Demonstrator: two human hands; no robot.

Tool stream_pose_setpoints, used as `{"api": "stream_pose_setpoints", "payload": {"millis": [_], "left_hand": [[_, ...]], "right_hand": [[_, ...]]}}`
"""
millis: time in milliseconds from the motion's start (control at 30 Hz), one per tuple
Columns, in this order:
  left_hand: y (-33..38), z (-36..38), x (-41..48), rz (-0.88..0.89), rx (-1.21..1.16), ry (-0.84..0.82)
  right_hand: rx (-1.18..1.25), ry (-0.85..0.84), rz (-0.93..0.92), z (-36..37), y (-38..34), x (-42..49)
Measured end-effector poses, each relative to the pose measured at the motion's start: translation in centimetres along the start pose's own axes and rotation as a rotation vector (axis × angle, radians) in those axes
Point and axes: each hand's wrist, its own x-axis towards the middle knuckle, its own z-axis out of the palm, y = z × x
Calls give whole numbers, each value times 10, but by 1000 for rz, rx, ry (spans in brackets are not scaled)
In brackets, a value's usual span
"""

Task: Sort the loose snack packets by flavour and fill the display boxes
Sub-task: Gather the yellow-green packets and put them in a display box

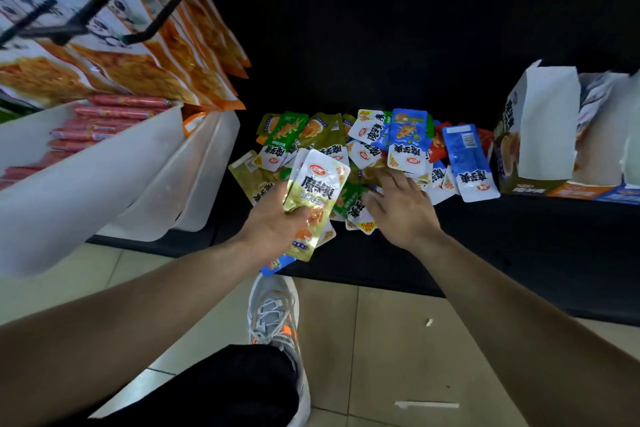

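Left hand [277, 224] grips stack of yellow packets [318, 184], long axis pointing away from body. Right hand [403, 210] flat, fingers straight, resting on loose pile [405, 142] directly ahead. Display boxes [547, 121] stand right of pile; right hand nearer.

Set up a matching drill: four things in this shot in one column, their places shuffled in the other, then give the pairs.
1. gold packets
2. red sausages
3. display boxes
4. right hand

A. far right of the shelf
B. on the loose packet pile
C. in the left hand
D. in the translucent bin

Pairs: 1-C, 2-D, 3-A, 4-B
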Motion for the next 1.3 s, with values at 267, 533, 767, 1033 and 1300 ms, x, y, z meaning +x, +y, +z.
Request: {"api": "stream_pose_setpoints", "payload": {"millis": [267, 533, 767, 1033, 1300], "left_hand": [[2, 10, 2, 13, -7, -30], [9, 21, -1, 16, 40, -93], [7, 22, -3, -18, 32, -93], [8, 20, 3, -48, 13, -69], [22, 51, 10, -115, -47, -98]], "right_hand": [[-381, 35, 4, 6, 35, 0], [-272, 55, 40, 7, 52, -28], [-87, 170, 491, 4, 57, -32], [449, 236, 554, 1, 66, -38], [1098, 181, 456, -26, 37, -76]]}}
